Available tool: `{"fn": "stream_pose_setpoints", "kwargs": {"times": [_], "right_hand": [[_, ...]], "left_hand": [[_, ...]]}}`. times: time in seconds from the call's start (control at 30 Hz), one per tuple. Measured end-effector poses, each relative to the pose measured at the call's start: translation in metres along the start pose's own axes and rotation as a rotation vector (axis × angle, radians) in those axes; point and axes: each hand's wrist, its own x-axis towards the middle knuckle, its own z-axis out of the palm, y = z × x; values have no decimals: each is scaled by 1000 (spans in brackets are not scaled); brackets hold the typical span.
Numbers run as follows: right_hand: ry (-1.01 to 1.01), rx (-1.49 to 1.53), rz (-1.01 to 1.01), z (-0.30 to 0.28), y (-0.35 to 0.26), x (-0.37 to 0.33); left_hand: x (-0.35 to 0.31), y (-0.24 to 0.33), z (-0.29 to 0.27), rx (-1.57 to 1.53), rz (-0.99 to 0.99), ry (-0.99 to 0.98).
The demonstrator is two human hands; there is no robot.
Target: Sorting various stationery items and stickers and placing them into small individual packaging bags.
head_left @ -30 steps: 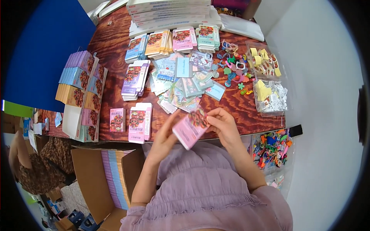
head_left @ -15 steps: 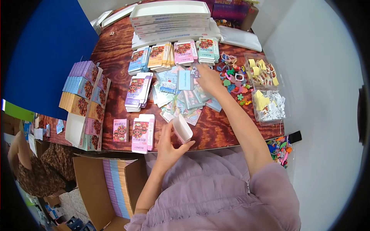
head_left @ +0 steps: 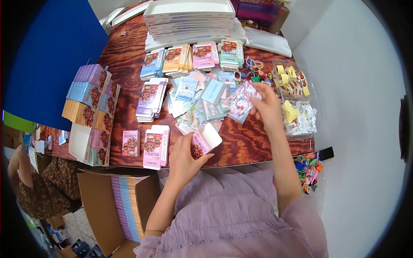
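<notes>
My left hand [head_left: 185, 155] grips a small pink box [head_left: 200, 146] near the table's front edge, its white inside facing up and right. My right hand [head_left: 266, 102] pinches a thin card packet with a pink and white pattern [head_left: 243, 100], slightly blurred, over the right side of a loose pile. That pile holds pastel sticker packets and cards, among them a light blue card [head_left: 214, 91] and a blue-edged packet [head_left: 186, 88]. Left of my left hand lie flat pink boxes [head_left: 155, 148] and a filled-out pink box [head_left: 130, 143].
Stacks of flat boxes in blue [head_left: 152, 62], orange [head_left: 177, 59], pink [head_left: 205, 56], green [head_left: 231, 54] and purple [head_left: 150, 98] ring the pile. White trays [head_left: 189, 13] stand behind. Small colourful trinkets [head_left: 260, 77] and plastic containers [head_left: 300, 118] sit right. A cardboard carton [head_left: 101, 206] stands below left.
My right hand has drawn back from the pile toward the right, now holding a patterned packet. My left hand has turned the pink box so its printed face shows.
</notes>
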Motion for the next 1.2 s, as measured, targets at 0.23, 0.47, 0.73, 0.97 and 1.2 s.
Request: {"fn": "stream_pose_setpoints", "kwargs": {"times": [0.23,0.47,0.73,0.97,1.2], "right_hand": [[91,216,-22,55,27,-93],[-45,-99,-95,48,23,-99],[73,-617,-748,53,-1,-79],[-61,31,47,57,9,-84],[-20,-680,-579,68,-8,-91]], "left_hand": [[7,18,12,77,39,-36],[7,16,5,54,31,30],[-3,10,11,27,100,3],[-3,11,10,2,90,36],[0,5,8,-91,46,1]]}}
